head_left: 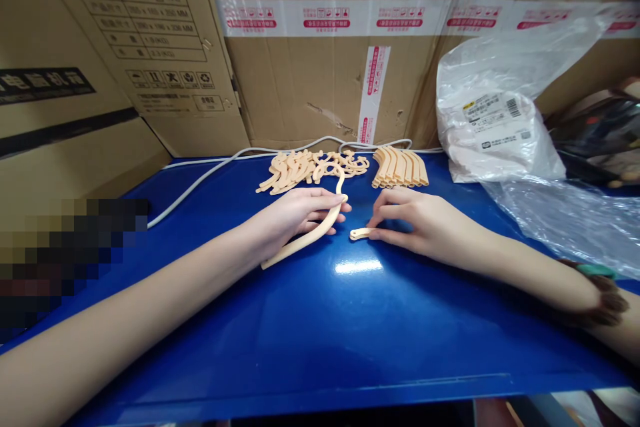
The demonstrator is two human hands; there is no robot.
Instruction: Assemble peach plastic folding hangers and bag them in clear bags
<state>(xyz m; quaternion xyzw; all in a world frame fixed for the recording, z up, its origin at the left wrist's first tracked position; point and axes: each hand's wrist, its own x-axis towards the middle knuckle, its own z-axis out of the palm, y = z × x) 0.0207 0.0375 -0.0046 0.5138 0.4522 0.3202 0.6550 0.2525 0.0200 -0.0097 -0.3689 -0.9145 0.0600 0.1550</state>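
My left hand [313, 213] is closed around a long, curved, cream-coloured plastic piece [305, 240], the thumb pressing near a joint where a thinner wavy part continues upward. Between the fingertips of my right hand [410, 217] is a short cream plastic piece [360, 233] with a rounded end, held just above or against the blue table. Behind the left hand lies a loose pile of small curved cream pieces [290, 170], with more hook-shaped ones [350, 163] beside it. A neat row of curved hollow cream pieces [400, 168] sits behind the right hand.
Cardboard boxes [300, 80] stand along the back and left of the blue table [320, 333]. A white cable [200, 190] runs along the rear. At right are a clear plastic bag with a label [495, 127] and a crumpled plastic sheet [550, 213]. The left edge holds a pixelated dark area.
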